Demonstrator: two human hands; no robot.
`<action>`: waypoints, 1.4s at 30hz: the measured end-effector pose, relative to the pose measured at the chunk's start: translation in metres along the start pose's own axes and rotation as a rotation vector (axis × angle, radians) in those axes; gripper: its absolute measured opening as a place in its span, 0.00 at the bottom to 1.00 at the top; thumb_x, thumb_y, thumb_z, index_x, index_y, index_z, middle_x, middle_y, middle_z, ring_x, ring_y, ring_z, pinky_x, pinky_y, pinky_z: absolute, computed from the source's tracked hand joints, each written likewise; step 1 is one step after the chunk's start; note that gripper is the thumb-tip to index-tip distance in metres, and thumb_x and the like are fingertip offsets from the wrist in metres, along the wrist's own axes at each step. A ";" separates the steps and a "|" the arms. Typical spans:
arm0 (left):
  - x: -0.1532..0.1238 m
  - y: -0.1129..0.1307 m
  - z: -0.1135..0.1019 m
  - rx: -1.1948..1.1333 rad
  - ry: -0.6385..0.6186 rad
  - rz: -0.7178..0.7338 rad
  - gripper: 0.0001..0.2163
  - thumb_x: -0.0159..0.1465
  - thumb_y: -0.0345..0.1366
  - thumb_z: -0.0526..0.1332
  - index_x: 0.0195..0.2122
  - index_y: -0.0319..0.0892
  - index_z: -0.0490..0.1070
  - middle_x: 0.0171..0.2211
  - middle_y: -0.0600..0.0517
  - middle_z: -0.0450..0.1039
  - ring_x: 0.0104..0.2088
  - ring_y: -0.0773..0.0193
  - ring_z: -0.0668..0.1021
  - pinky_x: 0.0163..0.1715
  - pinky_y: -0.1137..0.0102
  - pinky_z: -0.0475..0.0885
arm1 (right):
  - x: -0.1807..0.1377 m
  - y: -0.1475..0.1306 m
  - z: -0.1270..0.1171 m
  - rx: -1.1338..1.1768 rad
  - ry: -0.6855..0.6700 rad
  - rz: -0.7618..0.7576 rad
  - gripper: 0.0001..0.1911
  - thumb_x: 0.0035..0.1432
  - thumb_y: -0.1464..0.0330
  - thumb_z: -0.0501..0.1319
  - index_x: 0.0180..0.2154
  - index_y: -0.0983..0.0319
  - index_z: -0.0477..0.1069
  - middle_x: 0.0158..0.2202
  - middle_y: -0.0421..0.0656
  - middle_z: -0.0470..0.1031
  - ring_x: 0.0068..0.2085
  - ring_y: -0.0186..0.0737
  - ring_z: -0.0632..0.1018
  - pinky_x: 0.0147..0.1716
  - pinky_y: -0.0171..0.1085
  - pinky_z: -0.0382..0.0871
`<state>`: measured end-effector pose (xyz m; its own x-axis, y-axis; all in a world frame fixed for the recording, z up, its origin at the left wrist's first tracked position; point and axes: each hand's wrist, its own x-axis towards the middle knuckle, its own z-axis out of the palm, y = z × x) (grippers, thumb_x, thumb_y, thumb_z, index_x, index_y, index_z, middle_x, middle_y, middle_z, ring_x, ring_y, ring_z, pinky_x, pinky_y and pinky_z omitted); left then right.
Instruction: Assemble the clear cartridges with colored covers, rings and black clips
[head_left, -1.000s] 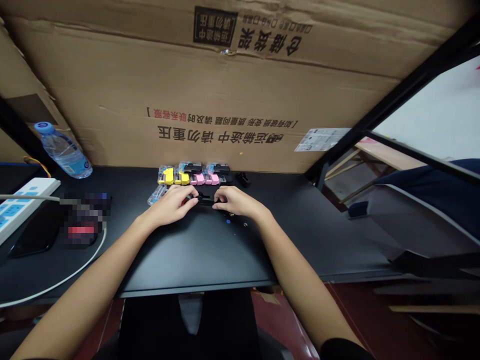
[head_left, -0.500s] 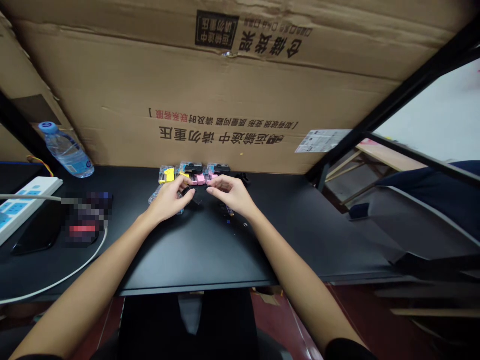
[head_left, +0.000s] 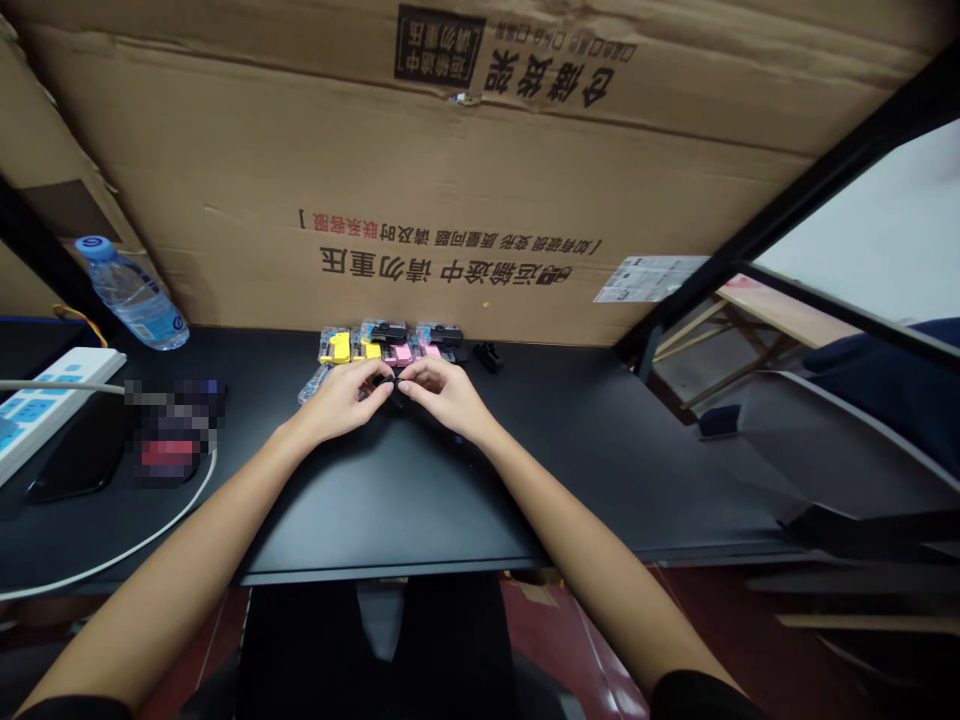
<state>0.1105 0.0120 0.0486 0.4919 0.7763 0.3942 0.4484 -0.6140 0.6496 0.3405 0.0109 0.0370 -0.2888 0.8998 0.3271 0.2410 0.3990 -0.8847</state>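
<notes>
My left hand point(head_left: 345, 398) and my right hand point(head_left: 441, 392) meet fingertip to fingertip over a black desk point(head_left: 390, 490), pinching a small black part point(head_left: 394, 382) between them. Right behind the hands lies a row of small ink cartridges: yellow ones point(head_left: 339, 347), pink ones point(head_left: 411, 351) and black ones point(head_left: 388, 332), some in clear wrappers. One clear-wrapped cartridge point(head_left: 313, 382) lies by my left hand. A separate small black piece point(head_left: 489, 355) sits to the right of the row.
A big cardboard box point(head_left: 450, 170) stands upright along the back of the desk. At the left lie a water bottle point(head_left: 132, 295), a white power strip point(head_left: 45, 410) with a white cable point(head_left: 112, 560), and a dark phone point(head_left: 75, 462). A black metal frame point(head_left: 750, 235) rises at the right.
Both hands have lifted slightly and moved back toward the cartridge row. The fingertips have drawn closer together around the small black part.
</notes>
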 end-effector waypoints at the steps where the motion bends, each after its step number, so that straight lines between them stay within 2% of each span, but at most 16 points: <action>1: 0.000 0.000 -0.001 0.009 -0.005 0.000 0.11 0.74 0.44 0.58 0.46 0.44 0.75 0.42 0.48 0.82 0.40 0.58 0.82 0.43 0.64 0.76 | 0.000 0.001 0.000 0.007 -0.008 0.017 0.18 0.61 0.52 0.72 0.40 0.58 0.77 0.38 0.44 0.80 0.35 0.40 0.78 0.37 0.42 0.77; 6: -0.001 -0.002 -0.003 0.036 -0.033 0.028 0.11 0.75 0.45 0.58 0.46 0.44 0.76 0.40 0.49 0.81 0.38 0.58 0.81 0.42 0.64 0.75 | 0.000 0.005 0.001 0.032 -0.072 0.063 0.21 0.62 0.51 0.71 0.46 0.61 0.76 0.35 0.41 0.78 0.31 0.37 0.76 0.34 0.39 0.74; 12: 0.000 -0.006 -0.002 0.121 -0.037 0.073 0.11 0.75 0.42 0.59 0.37 0.43 0.74 0.34 0.50 0.76 0.36 0.59 0.78 0.37 0.66 0.71 | -0.001 0.005 -0.001 -0.007 -0.133 0.075 0.21 0.64 0.49 0.68 0.41 0.62 0.76 0.31 0.40 0.75 0.32 0.38 0.74 0.34 0.38 0.72; 15: 0.000 -0.008 -0.001 0.123 -0.032 0.104 0.12 0.75 0.41 0.59 0.35 0.43 0.73 0.34 0.51 0.75 0.35 0.60 0.77 0.36 0.66 0.69 | -0.001 0.005 -0.001 0.008 -0.153 0.076 0.22 0.64 0.48 0.68 0.41 0.61 0.76 0.32 0.40 0.75 0.33 0.38 0.73 0.35 0.38 0.71; 22: 0.002 -0.006 -0.002 0.087 -0.005 0.086 0.11 0.74 0.40 0.59 0.33 0.43 0.72 0.32 0.52 0.74 0.34 0.61 0.75 0.37 0.67 0.68 | -0.001 0.011 0.001 -0.004 -0.104 0.007 0.20 0.66 0.50 0.68 0.42 0.61 0.78 0.35 0.42 0.78 0.33 0.39 0.75 0.35 0.39 0.72; 27: 0.003 -0.001 -0.002 -0.049 -0.004 -0.032 0.15 0.74 0.45 0.58 0.32 0.43 0.72 0.29 0.53 0.74 0.31 0.62 0.75 0.34 0.68 0.67 | -0.002 0.008 0.003 -0.088 -0.003 -0.119 0.16 0.67 0.54 0.69 0.44 0.60 0.79 0.41 0.45 0.81 0.35 0.39 0.76 0.39 0.40 0.73; 31: 0.003 0.001 -0.001 -0.093 -0.024 -0.097 0.16 0.73 0.46 0.59 0.31 0.43 0.71 0.27 0.53 0.74 0.28 0.63 0.74 0.32 0.68 0.66 | -0.002 0.005 0.004 -0.115 0.018 -0.169 0.13 0.67 0.56 0.69 0.40 0.59 0.77 0.40 0.44 0.80 0.34 0.39 0.75 0.39 0.40 0.73; 37: 0.002 0.001 0.000 -0.055 -0.046 -0.080 0.14 0.73 0.45 0.58 0.33 0.43 0.72 0.27 0.54 0.73 0.27 0.64 0.73 0.31 0.69 0.65 | -0.002 0.005 0.004 -0.002 -0.020 -0.060 0.15 0.66 0.54 0.69 0.39 0.59 0.73 0.36 0.41 0.75 0.33 0.38 0.72 0.35 0.39 0.70; 42: 0.002 0.000 0.002 -0.029 -0.025 -0.048 0.15 0.74 0.46 0.58 0.33 0.43 0.73 0.29 0.53 0.75 0.30 0.62 0.75 0.33 0.68 0.66 | -0.001 0.004 0.003 0.101 -0.096 0.023 0.19 0.63 0.52 0.71 0.38 0.59 0.72 0.34 0.40 0.74 0.32 0.37 0.74 0.36 0.39 0.73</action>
<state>0.1127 0.0139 0.0484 0.4896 0.8004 0.3460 0.4500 -0.5718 0.6859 0.3392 0.0109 0.0322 -0.3728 0.8855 0.2775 0.1556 0.3544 -0.9220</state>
